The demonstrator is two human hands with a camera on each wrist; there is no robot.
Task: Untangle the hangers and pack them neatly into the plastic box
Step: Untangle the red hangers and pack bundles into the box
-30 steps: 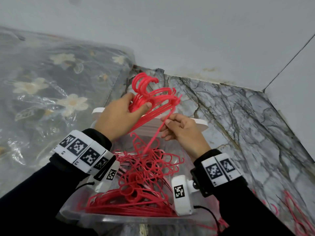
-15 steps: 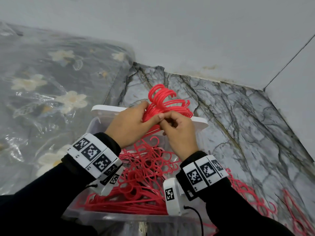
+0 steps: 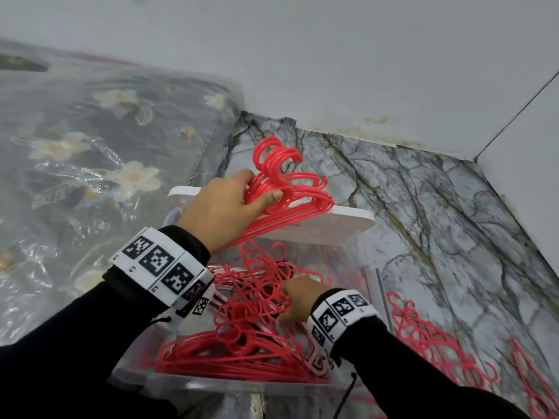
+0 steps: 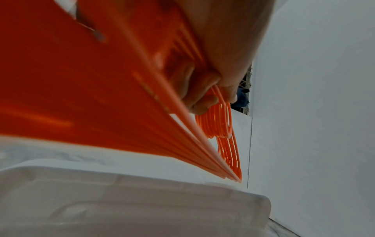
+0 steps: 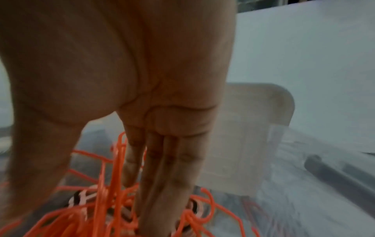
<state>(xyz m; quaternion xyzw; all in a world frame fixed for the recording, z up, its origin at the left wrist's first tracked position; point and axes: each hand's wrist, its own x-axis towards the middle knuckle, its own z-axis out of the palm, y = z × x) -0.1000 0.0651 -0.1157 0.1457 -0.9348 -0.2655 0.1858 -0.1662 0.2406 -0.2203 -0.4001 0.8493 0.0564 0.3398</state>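
The left hand [image 3: 222, 207] keeps a tight grip on a neat bunch of red hangers [image 3: 287, 189] above the plastic box [image 3: 230, 385], so the right hand [image 3: 298, 297], fingers straight, can dig into the tangled hangers [image 3: 242, 337] inside.

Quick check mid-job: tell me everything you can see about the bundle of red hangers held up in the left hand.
The bundle of thin red plastic hangers is a neat stack, hooks aligned and curling up at the far end, arms fanning slightly toward the wrist. The left hand grips it near the hook bases, thumb on top, fingers curled underneath. It is held above the far rim of the clear plastic box, over the white lid; whether it touches the lid is unclear.
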